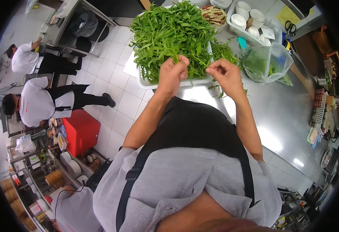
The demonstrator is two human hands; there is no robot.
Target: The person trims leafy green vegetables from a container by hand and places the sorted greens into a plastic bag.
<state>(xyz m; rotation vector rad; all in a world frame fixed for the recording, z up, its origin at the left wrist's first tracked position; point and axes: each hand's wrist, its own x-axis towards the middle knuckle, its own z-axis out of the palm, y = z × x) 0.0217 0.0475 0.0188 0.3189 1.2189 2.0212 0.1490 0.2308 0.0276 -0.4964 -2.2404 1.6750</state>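
A white plastic basket (143, 82) heaped with leafy green stems (169, 31) stands in front of me on the steel counter. Over its near edge, my left hand (173, 72) is closed around a green stem, with leaves showing above the fist. To the right, my right hand (226, 75) pinches the thin end of a green stem (200, 62) between thumb and fingertips. Whether both hands hold the same stem I cannot tell. More loose greens (224, 52) lie beside the basket, behind my right hand.
A clear plastic bag (268, 63) with greens sits on the steel counter (270, 104) at right. Behind it are a crate (231, 26) of white cups, scissors (290, 28) and a tub of paper-wrapped sticks (214, 16). Several people work at left, near a red box (80, 131).
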